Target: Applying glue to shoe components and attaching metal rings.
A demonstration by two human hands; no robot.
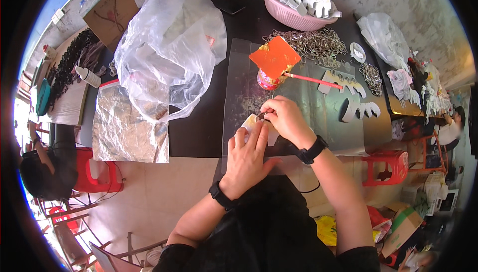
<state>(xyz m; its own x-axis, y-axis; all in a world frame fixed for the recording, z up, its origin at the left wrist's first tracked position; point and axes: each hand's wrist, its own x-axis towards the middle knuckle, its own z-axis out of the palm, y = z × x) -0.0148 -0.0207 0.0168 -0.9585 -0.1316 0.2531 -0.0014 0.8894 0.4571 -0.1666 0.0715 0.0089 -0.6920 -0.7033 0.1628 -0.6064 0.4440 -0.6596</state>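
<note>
Close together at the table's front edge, both my hands work over a small white strip [250, 121] with a yellowish end. My left hand [247, 160] lies over it, fingers stretched out and pressing on it, thumb out to the side. From the right, my right hand [288, 120] is closed in a pinch on a small dark metal ring [261, 116] at the strip's far end; the fingers partly hide it. Just beyond stands a red-patterned can [269, 80] with an orange card [275, 57] smeared with yellow paste on top. A red stick [313, 79] rests against it.
White scalloped strips with rings [359, 110] lie at right. Behind are a heap of metal rings [318, 43] and a pink basket [294, 15] of white strips. A large clear plastic bag [169, 48] and a silvery sheet [130, 127] cover the left. A red stool [386, 167] stands right.
</note>
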